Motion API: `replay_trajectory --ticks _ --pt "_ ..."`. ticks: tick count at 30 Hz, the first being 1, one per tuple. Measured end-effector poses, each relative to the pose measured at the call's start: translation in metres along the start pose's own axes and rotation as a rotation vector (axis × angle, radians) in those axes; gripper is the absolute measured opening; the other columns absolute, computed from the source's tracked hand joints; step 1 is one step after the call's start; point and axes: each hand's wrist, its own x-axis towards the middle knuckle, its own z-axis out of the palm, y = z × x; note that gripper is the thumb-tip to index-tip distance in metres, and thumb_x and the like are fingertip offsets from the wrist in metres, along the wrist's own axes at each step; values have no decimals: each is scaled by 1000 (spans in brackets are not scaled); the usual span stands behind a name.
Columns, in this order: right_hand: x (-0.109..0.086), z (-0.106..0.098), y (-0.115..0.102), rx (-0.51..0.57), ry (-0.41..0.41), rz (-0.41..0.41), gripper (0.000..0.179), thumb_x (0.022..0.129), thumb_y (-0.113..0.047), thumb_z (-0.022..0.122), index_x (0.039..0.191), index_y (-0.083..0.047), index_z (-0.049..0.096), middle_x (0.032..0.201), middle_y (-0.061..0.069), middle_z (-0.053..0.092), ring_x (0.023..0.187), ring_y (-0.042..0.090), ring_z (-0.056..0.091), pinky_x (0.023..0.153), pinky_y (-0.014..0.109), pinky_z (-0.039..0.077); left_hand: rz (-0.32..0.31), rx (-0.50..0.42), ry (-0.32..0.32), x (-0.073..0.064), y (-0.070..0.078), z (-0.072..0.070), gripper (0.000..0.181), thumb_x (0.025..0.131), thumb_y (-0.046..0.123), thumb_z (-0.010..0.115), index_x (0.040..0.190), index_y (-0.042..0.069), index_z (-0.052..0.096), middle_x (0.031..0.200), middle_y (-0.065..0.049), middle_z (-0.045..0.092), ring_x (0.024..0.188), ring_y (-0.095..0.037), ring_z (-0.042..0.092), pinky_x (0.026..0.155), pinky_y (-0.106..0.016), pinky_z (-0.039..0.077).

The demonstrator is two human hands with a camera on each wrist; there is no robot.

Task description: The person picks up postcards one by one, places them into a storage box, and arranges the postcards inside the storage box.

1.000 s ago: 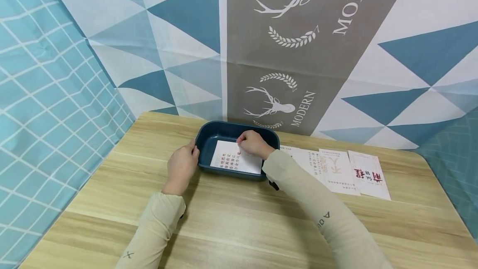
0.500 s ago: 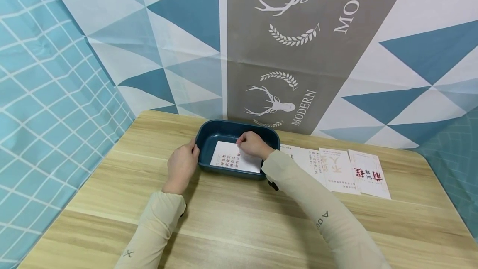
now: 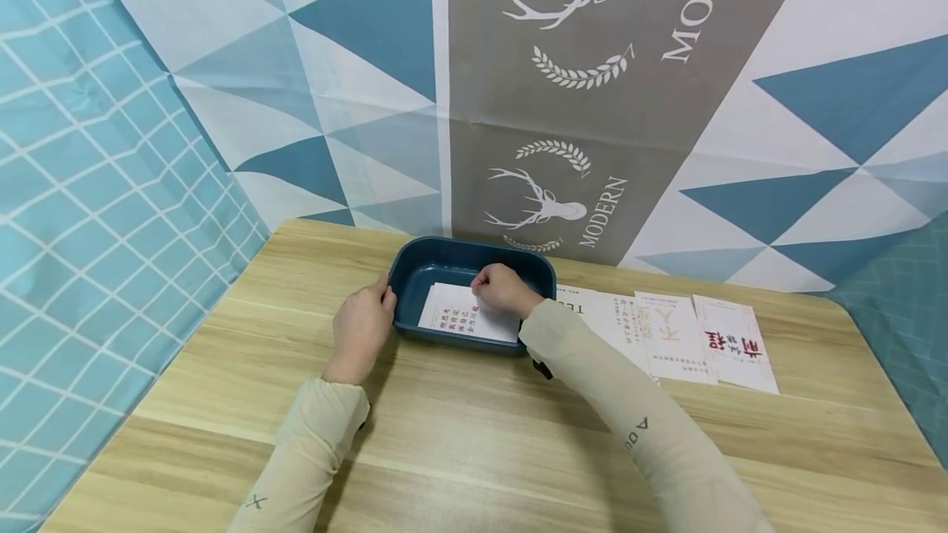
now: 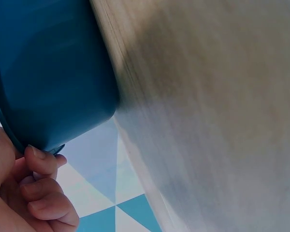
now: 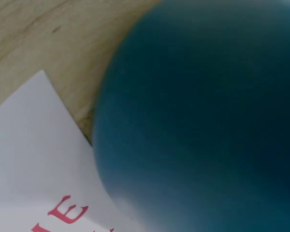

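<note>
A dark blue rectangular plastic basin stands at the table's back edge. My left hand grips its left rim, and in the left wrist view the left hand's curled fingers hold that rim. Inside the basin lies a white card with printed Chinese characters. My right hand reaches in over the right side and pinches the card's upper edge; the fingertips are small in view. The right wrist view misses the hand and shows the basin's outer wall close up beside a white card with red letters.
Right of the basin, several printed cards overlap in a row on the wooden table. The rightmost card bears large red characters. A patterned cloth hangs directly behind the table, and a blue checked cloth hangs at left.
The printing on the card in the basin has shifted slightly right under my right hand. Both hands stay nearly where they were; the left keeps its hold on the rim.
</note>
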Motion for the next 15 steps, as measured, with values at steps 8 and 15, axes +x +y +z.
replay_trajectory --ticks 8,15 --pt "2 2 4 -30 -1 -18 15 94 -15 53 95 -7 66 96 7 62 86 19 54 76 29 45 -4 3 11 0 0 2 37 95 19 48 127 6 58 105 -23 67 82 -37 66 66 -50 50" --pt "3 4 7 -50 10 -52 16 93 -15 53 93 -6 66 99 7 64 84 18 55 76 30 47 9 11 14 0 0 1 35 95 16 48 127 5 58 109 -22 66 88 -39 66 67 -51 51"
